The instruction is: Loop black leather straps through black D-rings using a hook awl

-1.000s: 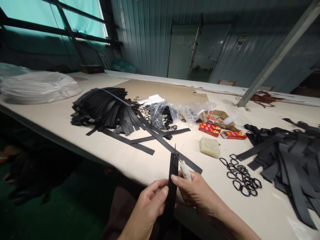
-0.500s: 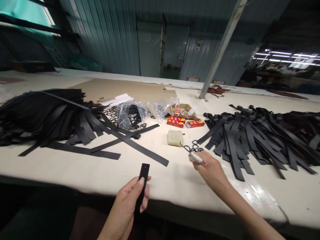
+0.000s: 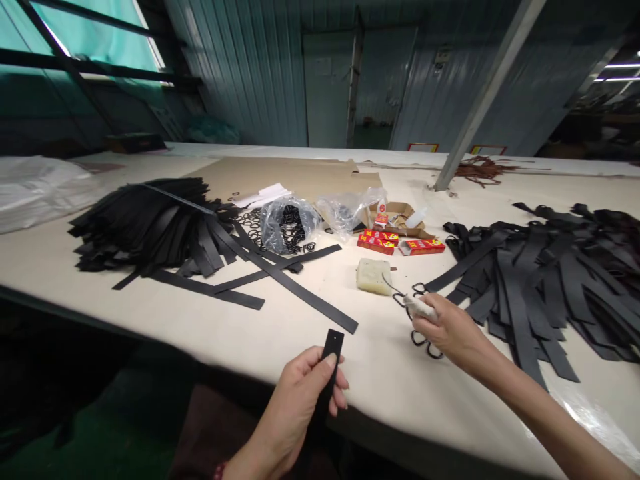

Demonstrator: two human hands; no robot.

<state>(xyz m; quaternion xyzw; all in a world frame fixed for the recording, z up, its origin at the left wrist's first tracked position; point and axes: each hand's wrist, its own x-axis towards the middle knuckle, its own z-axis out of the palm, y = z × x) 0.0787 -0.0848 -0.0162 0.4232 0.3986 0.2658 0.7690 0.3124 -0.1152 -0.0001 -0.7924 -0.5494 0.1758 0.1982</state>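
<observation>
While the left hand (image 3: 297,400) pinches a black strip (image 3: 333,347) just off the near edge of the tabletop (image 3: 280,337), thumb on the upper face and fingers curled beneath, the strip's end juts forward with its small hole (image 3: 335,338) uncovered; I'd guess the grip sits back from the tip so that hole can be seen and reached. Across from it, the right hand (image 3: 453,330) is closed around the pale, wrapped handle (image 3: 421,307) of a thin hooked tool (image 3: 387,282), its metal end leading away from the fingers, which presumably leaves the point free to work. That hook overlaps the edge of a yellowish block (image 3: 371,275) from where I look, though I can't tell whether they touch. Black rings (image 3: 419,339) lie around and partly under the right hand, likely put there to be within short reach; whether any fingertip touches one is hidden from me. Farther right spreads a heap of black strips (image 3: 535,280), and over on the left lies a thick bundle (image 3: 145,227) with a band across it, probably to hold the lengths together. Between them, a clear plastic bag (image 3: 287,223) seems to stop more rings from scattering, beside small red boxes (image 3: 377,242).
</observation>
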